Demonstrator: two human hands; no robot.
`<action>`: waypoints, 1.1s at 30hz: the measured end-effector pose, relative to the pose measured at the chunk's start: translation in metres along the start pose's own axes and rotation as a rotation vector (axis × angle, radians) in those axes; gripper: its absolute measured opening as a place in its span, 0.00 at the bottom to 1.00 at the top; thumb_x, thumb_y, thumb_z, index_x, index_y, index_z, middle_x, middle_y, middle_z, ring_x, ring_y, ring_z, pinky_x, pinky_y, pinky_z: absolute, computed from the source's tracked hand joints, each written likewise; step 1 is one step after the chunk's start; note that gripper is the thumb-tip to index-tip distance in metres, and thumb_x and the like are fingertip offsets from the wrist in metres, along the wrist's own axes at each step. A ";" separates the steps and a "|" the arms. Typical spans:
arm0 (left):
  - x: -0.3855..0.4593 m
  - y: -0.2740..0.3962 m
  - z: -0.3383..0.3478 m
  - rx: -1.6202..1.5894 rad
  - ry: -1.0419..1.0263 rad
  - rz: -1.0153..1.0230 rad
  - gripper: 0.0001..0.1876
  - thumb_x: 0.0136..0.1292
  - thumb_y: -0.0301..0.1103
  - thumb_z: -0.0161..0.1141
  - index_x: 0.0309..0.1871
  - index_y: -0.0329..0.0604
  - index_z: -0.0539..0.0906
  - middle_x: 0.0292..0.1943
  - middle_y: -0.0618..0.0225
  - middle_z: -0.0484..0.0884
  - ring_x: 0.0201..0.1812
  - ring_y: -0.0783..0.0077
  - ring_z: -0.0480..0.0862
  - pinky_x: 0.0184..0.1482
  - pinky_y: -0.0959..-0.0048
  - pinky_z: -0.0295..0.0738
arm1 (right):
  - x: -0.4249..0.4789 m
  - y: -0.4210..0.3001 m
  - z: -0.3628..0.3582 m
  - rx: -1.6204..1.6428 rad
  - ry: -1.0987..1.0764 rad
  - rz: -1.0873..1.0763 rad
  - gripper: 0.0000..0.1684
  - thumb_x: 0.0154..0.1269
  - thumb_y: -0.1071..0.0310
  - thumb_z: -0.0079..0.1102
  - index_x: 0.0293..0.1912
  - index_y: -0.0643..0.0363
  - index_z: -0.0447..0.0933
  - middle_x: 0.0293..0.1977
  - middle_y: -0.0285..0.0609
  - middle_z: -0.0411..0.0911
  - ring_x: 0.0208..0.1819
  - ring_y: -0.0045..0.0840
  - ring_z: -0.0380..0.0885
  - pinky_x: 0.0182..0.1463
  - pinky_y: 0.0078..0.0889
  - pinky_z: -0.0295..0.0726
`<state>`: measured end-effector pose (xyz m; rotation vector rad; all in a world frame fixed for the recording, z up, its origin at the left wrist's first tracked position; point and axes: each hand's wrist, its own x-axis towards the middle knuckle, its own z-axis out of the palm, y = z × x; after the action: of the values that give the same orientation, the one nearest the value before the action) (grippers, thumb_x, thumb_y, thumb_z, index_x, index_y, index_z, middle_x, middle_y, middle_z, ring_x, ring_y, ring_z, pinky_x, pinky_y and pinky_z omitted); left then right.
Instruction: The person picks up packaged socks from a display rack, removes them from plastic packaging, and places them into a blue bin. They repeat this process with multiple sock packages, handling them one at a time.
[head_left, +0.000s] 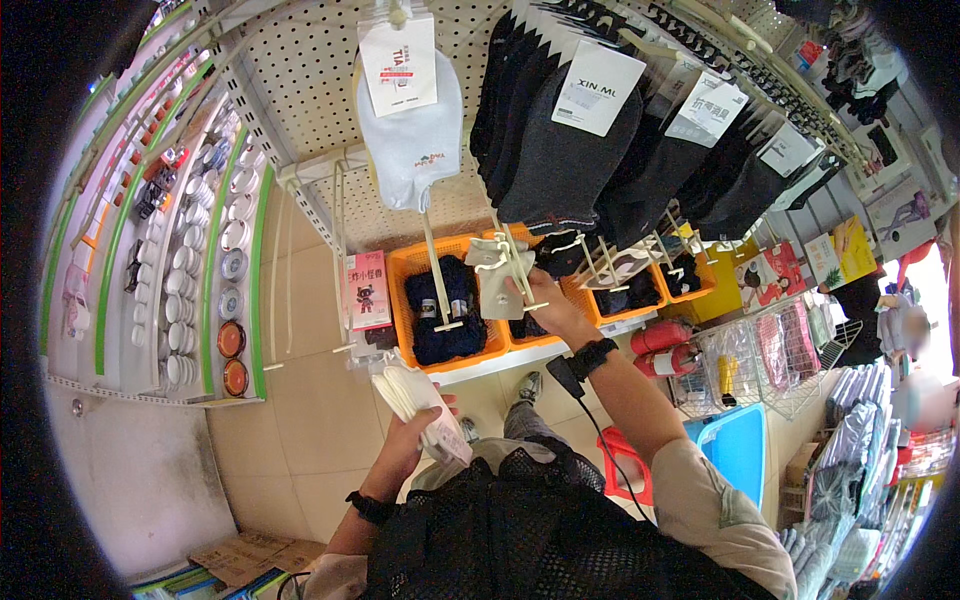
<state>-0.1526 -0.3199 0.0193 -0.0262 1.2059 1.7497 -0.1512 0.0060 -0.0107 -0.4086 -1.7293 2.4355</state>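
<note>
My left hand (420, 427) grips a stack of white packaged socks (412, 394) in front of my body. Ahead of it, my right hand (551, 306) reaches in among the display hooks (517, 270), its fingertips on the edge of a beige sock pack (496, 304). Part of that pack lies behind the hook ends. Pale blue socks (409, 150) with a white card hang up and to the left. To the right hangs a thick row of dark grey socks (570, 165) with white cards.
Orange baskets (396, 300) holding dark yarn or knitwear stand below the hooks. A pink box (367, 292) is beside them. Bowls and plates (232, 266) fill shelves at left. Fire extinguishers (664, 360), a wire basket (795, 375), a blue bin (739, 450) and a red stool (626, 469) are at right.
</note>
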 end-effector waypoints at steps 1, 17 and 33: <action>0.000 0.000 0.001 0.015 -0.001 0.007 0.27 0.64 0.27 0.52 0.66 0.34 0.62 0.55 0.50 0.77 0.54 0.57 0.80 0.56 0.59 0.76 | 0.002 0.002 -0.002 -0.035 0.001 0.002 0.18 0.68 0.63 0.60 0.53 0.63 0.75 0.45 0.35 0.78 0.47 0.18 0.75 0.52 0.24 0.74; -0.003 -0.005 -0.007 0.171 -0.005 0.067 0.27 0.62 0.28 0.58 0.64 0.35 0.65 0.53 0.52 0.79 0.53 0.59 0.80 0.55 0.60 0.76 | -0.062 0.007 0.029 -0.286 0.061 0.284 0.20 0.61 0.57 0.68 0.41 0.64 0.76 0.33 0.40 0.81 0.38 0.20 0.80 0.44 0.22 0.79; -0.024 -0.008 0.010 0.425 -0.105 0.102 0.27 0.59 0.31 0.67 0.61 0.35 0.71 0.54 0.64 0.78 0.51 0.74 0.78 0.53 0.72 0.74 | -0.108 0.008 0.117 -0.535 -0.351 0.183 0.27 0.63 0.57 0.62 0.50 0.72 0.72 0.45 0.48 0.77 0.43 0.28 0.79 0.49 0.30 0.80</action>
<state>-0.1291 -0.3290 0.0307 0.3797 1.4974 1.5261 -0.0814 -0.1302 0.0339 -0.1978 -2.6102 2.2264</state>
